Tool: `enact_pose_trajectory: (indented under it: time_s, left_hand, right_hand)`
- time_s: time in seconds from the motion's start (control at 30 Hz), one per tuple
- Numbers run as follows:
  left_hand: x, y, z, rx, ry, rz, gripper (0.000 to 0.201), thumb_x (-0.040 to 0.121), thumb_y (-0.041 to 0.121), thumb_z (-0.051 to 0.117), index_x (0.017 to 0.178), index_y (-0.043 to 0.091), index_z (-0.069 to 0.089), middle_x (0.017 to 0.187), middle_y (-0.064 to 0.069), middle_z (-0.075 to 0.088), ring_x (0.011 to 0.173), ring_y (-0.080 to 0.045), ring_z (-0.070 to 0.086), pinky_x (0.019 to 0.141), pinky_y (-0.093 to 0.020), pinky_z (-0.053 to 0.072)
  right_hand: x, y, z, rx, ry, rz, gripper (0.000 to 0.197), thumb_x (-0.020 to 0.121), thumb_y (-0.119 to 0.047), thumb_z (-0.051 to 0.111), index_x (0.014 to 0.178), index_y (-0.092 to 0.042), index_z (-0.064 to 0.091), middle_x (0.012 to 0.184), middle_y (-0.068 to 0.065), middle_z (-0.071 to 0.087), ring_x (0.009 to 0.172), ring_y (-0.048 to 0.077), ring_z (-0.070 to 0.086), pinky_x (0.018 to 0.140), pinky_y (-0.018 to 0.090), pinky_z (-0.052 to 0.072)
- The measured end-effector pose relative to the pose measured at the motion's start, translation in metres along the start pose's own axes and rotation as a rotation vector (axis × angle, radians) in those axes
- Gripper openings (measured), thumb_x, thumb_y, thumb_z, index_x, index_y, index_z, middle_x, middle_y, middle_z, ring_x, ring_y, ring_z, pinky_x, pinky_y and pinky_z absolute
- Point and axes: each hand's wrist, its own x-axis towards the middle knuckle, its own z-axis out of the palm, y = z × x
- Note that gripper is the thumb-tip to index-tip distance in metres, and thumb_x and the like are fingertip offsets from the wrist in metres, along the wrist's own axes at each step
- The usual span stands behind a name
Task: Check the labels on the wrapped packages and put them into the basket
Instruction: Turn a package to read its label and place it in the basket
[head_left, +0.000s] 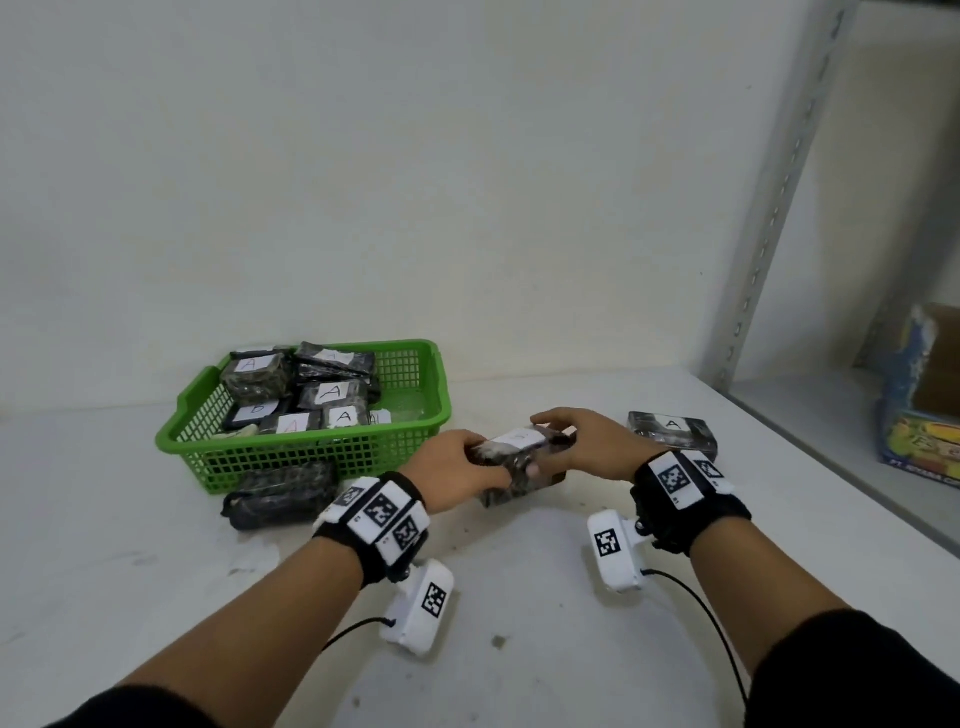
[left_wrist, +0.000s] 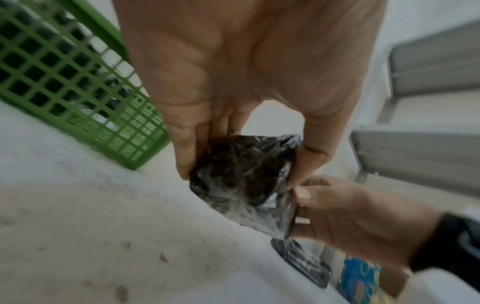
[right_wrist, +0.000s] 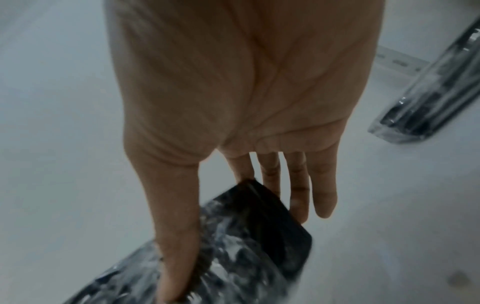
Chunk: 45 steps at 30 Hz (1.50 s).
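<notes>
Both hands hold one dark wrapped package (head_left: 519, 470) just above the white table, right of the green basket (head_left: 322, 452). A white label on its top faces up; I cannot read its letter. My left hand (head_left: 488, 462) grips its left end, fingers and thumb on opposite sides (left_wrist: 241, 172). My right hand (head_left: 550, 447) holds the right end, thumb on the near face, fingers over the far edge (right_wrist: 241, 236). The basket holds several wrapped packages, most labelled A. A package labelled A (head_left: 672, 434) lies to the right. Another package (head_left: 280, 496) lies against the basket's front wall, no label showing.
A white wall stands close behind the basket. At the right, a grey metal shelf upright (head_left: 769, 208) and a shelf board carry a blue printed carton (head_left: 919, 415). The table's (head_left: 519, 597) near half shows bare, speckled white surface.
</notes>
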Motion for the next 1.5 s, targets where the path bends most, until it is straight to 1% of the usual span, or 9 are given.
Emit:
enact_pose_trajectory:
  time_s: [0.13, 0.33, 0.43, 0.5, 0.57, 0.7, 1.03, 1.27, 1.5]
  left_hand:
    - [-0.009, -0.018, -0.017, -0.331, 0.014, 0.027, 0.034, 0.08, 0.023, 0.079, 0.112, 0.016, 0.069, 0.105, -0.01, 0.075, 0.1, -0.03, 0.071, 0.094, -0.042, 0.056]
    - [-0.033, -0.031, -0.033, -0.589, 0.13, 0.081, 0.049, 0.07, 0.036, 0.085, 0.111, 0.01, 0.072, 0.102, -0.007, 0.076, 0.096, -0.026, 0.073, 0.094, -0.047, 0.056]
    - [-0.047, -0.035, -0.049, -0.568, 0.19, 0.088, 0.016, 0.084, 0.018, 0.076, 0.095, 0.007, 0.072, 0.071, 0.006, 0.075, 0.065, -0.011, 0.071, 0.064, -0.02, 0.058]
    - [-0.056, -0.037, -0.063, -0.568, 0.184, 0.095, 0.004, 0.089, 0.007, 0.069, 0.088, 0.009, 0.066, 0.046, 0.014, 0.061, 0.04, 0.005, 0.055, 0.042, -0.005, 0.039]
    - [-0.063, -0.044, -0.076, -0.626, 0.153, 0.104, 0.006, 0.088, 0.005, 0.068, 0.092, 0.009, 0.066, 0.057, 0.013, 0.07, 0.053, 0.002, 0.065, 0.052, -0.005, 0.045]
    - [-0.068, -0.066, -0.087, -0.802, 0.226, 0.084, 0.036, 0.079, 0.02, 0.078, 0.11, 0.005, 0.069, 0.109, -0.011, 0.075, 0.106, -0.03, 0.07, 0.095, -0.041, 0.054]
    - [-0.08, -0.1, -0.107, -0.825, 0.305, 0.104, 0.05, 0.074, 0.032, 0.082, 0.113, 0.005, 0.069, 0.113, -0.013, 0.073, 0.108, -0.03, 0.069, 0.101, -0.055, 0.05]
    - [-0.082, -0.108, -0.103, -0.798, 0.28, 0.117, 0.058, 0.069, 0.04, 0.08, 0.116, 0.009, 0.069, 0.114, -0.011, 0.073, 0.109, -0.027, 0.069, 0.101, -0.051, 0.05]
    - [-0.079, -0.109, -0.104, -0.847, 0.231, 0.096, 0.051, 0.078, 0.03, 0.077, 0.12, 0.004, 0.066, 0.119, -0.011, 0.072, 0.113, -0.026, 0.067, 0.103, -0.052, 0.048]
  right_hand:
    - [-0.005, -0.005, 0.014, 0.357, -0.044, -0.078, 0.058, 0.075, -0.038, 0.089, 0.128, -0.023, 0.069, 0.126, 0.007, 0.074, 0.123, 0.027, 0.066, 0.114, 0.045, 0.047]
    - [-0.005, -0.038, 0.047, 0.646, 0.032, -0.188, 0.059, 0.07, -0.039, 0.088, 0.12, -0.013, 0.072, 0.119, 0.013, 0.076, 0.117, 0.032, 0.071, 0.109, 0.053, 0.052]
    - [-0.002, -0.054, 0.061, 0.671, 0.011, -0.213, 0.064, 0.069, -0.044, 0.088, 0.124, -0.015, 0.07, 0.121, 0.01, 0.076, 0.117, 0.028, 0.071, 0.109, 0.052, 0.051]
    - [-0.002, -0.064, 0.068, 0.705, -0.011, -0.233, 0.062, 0.072, -0.045, 0.085, 0.123, -0.014, 0.071, 0.122, 0.014, 0.075, 0.115, 0.027, 0.071, 0.109, 0.052, 0.052]
    - [0.001, -0.074, 0.075, 0.763, -0.001, -0.254, 0.058, 0.073, -0.044, 0.085, 0.119, -0.01, 0.075, 0.123, 0.022, 0.072, 0.109, 0.029, 0.07, 0.107, 0.055, 0.053]
    - [0.009, -0.096, 0.094, 0.854, 0.005, -0.252, 0.057, 0.071, -0.046, 0.088, 0.113, -0.008, 0.078, 0.109, 0.025, 0.069, 0.1, 0.029, 0.061, 0.104, 0.057, 0.053]
    - [0.026, -0.128, 0.126, 0.798, -0.012, -0.262, 0.059, 0.071, -0.02, 0.094, 0.123, -0.011, 0.067, 0.12, 0.007, 0.077, 0.113, 0.025, 0.073, 0.104, 0.05, 0.056]
    - [0.018, -0.128, 0.134, 0.776, 0.022, -0.28, 0.036, 0.079, -0.036, 0.087, 0.109, -0.019, 0.078, 0.109, -0.001, 0.08, 0.109, 0.019, 0.073, 0.098, 0.045, 0.054]
    - [0.019, -0.115, 0.132, 0.77, -0.028, -0.279, 0.067, 0.065, -0.033, 0.092, 0.126, -0.014, 0.07, 0.125, 0.007, 0.075, 0.12, 0.026, 0.07, 0.108, 0.053, 0.052]
